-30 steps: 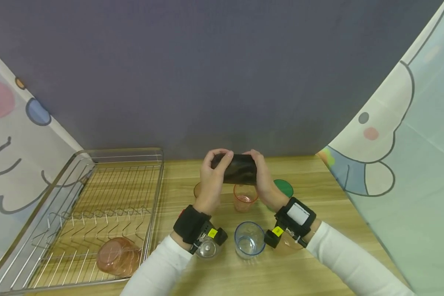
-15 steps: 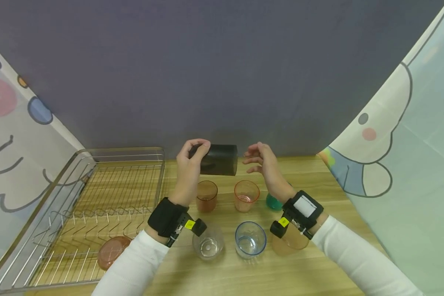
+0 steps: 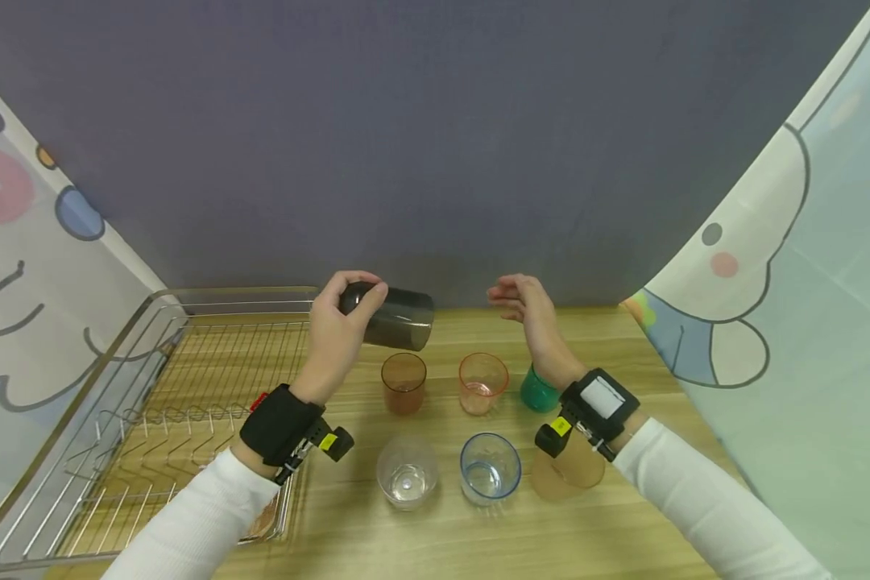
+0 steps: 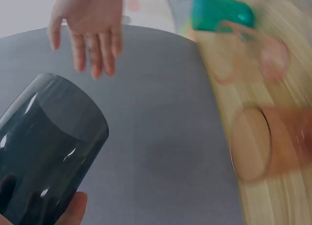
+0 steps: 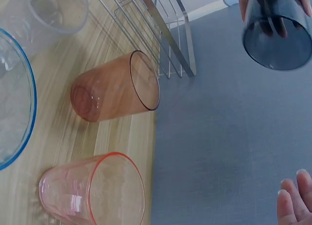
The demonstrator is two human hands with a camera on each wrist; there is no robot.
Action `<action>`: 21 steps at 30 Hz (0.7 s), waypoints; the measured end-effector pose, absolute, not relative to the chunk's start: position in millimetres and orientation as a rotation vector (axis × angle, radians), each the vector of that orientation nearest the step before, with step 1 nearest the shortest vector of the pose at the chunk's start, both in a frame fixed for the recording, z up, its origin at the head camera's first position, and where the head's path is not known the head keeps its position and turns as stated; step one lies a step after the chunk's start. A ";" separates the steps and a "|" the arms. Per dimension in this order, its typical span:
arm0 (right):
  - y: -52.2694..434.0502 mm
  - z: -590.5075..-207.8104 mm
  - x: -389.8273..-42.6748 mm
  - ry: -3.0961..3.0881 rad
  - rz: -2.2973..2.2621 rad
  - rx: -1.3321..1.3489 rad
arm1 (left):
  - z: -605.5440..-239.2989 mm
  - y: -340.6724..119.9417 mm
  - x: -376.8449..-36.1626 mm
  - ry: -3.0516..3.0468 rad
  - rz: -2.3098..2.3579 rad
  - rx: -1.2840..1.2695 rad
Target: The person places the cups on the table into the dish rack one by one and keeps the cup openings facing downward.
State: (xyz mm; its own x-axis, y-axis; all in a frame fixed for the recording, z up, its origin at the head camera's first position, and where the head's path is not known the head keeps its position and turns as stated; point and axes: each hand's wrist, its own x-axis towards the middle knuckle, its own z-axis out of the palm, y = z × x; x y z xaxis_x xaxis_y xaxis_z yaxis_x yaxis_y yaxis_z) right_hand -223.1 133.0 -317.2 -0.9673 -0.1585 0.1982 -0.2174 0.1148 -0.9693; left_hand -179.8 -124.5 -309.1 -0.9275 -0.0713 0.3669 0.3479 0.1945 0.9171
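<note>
My left hand (image 3: 337, 334) grips a dark grey see-through cup (image 3: 399, 318) around its base end. The cup is tipped on its side, its mouth facing right, in the air behind the brown cup (image 3: 403, 385). In the right wrist view the held cup's mouth (image 5: 278, 45) shows, with fingers seen through its wall. My right hand (image 3: 536, 314) is apart from it, holding nothing, its fingers fairly straight as the left wrist view shows (image 4: 92, 30). Beneath that hand stands a green cup (image 3: 538, 392), partly hidden by the wrist.
A wire dish rack (image 3: 300, 403) stands at the left, with an orange-pink cup partly hidden behind the left sleeve. On the wooden table also stand a red-rimmed cup (image 3: 482, 383), a clear cup (image 3: 408, 474), a blue-rimmed cup (image 3: 490, 469) and a pale amber cup (image 3: 569, 471).
Both hands were on the dark cup a second ago. The right hand has let go and drawn slightly right. My left hand has carried the cup left, toward the rack, tilting its mouth slightly downward.
</note>
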 end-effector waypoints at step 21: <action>115.3 -325.1 -230.9 -2.505 1.860 0.467 | -311.0 -194.7 -173.1 -2.520 -1.126 -0.215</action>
State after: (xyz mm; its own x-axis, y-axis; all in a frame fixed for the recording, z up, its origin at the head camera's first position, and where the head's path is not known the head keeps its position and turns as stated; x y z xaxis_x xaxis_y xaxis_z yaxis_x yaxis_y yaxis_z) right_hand -230.9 115.3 -325.1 -0.9561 -0.2428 0.1639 -0.2271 0.2609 -0.9383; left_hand -173.1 -194.7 -311.0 -0.9196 -0.0118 0.3926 0.2846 0.6689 0.6867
